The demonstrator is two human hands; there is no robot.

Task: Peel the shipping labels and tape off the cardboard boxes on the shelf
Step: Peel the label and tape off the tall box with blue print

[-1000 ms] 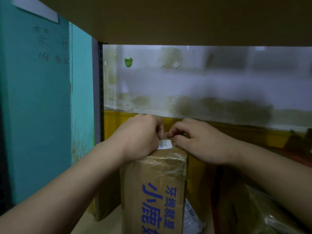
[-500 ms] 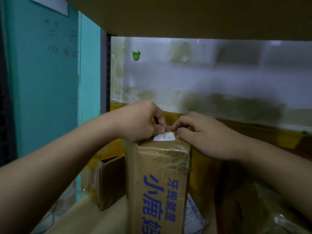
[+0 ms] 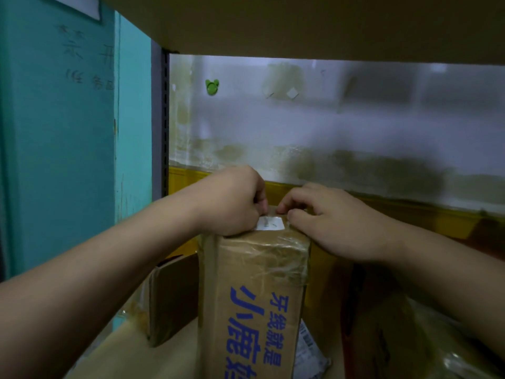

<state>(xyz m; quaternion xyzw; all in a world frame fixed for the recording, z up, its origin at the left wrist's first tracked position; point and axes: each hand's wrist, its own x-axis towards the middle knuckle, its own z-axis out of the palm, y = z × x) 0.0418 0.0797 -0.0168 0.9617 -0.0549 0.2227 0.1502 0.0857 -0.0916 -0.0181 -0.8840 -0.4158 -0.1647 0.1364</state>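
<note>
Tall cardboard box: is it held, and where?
Yes: left hand and right hand grip the cardboard box at its top end, either side of the white label.

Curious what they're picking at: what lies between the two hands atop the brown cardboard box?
A small white paper label on the brown cardboard box, between left hand and right hand; head view.

There is one view, from a wide-angle camera worn on the person's head. It faces forward and a little downward into a shelf bay, looking under the upper shelf board (image 3: 300,23) toward the back wall (image 3: 341,127). It is very near: the cardboard box (image 3: 254,296) fills the lower centre. The forearms enter from the two lower corners, and the left hand (image 3: 229,203) and right hand (image 3: 336,225) meet near the middle.
</note>
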